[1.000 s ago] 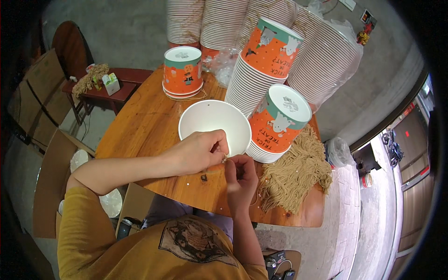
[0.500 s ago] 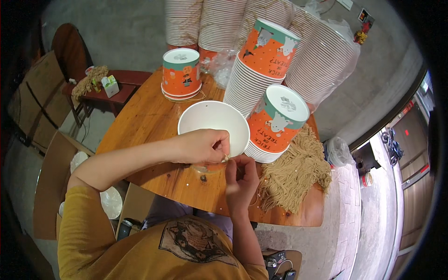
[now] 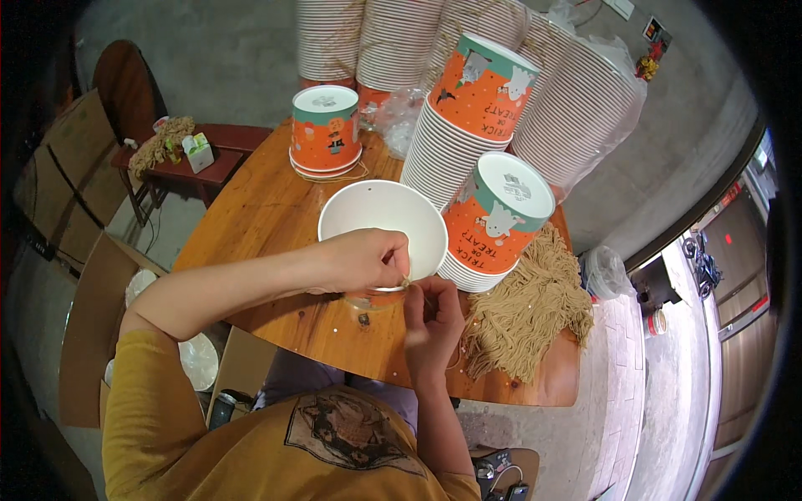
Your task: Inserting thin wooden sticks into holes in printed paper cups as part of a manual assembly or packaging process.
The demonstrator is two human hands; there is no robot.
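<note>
Mustard short-sleeved shirt (image 3: 276,451) at lower edge, both forearms reaching over the wooden table (image 3: 259,221). Open cardboard box (image 3: 88,334) on the person's left, white round things inside.

Right hand (image 3: 433,317): fingers curled, tips right at a small bit of tan string (image 3: 407,284); can't tell if its grip is firmly closed on it. Left hand (image 3: 368,259): narrow grip, thumb and finger pinched on the same string, at the near rim of the open paper bucket (image 3: 372,213). String is between the two hands' fingertips. Bucket sits mouth up on the table, white inside, orange outside, small hole near the far rim; left hand covers part of the near side.

Tan yarn bundle (image 3: 530,309) on the right part of the table. Just beyond, a front bucket stack (image 3: 493,225), upside down, orange and green, then a taller stack (image 3: 480,88). Short stack (image 3: 324,134) farther left, crumpled clear plastic (image 3: 401,125) near it. Tall white-rimmed stacks (image 3: 401,50) at the back, grey wall (image 3: 225,50) behind.
</note>
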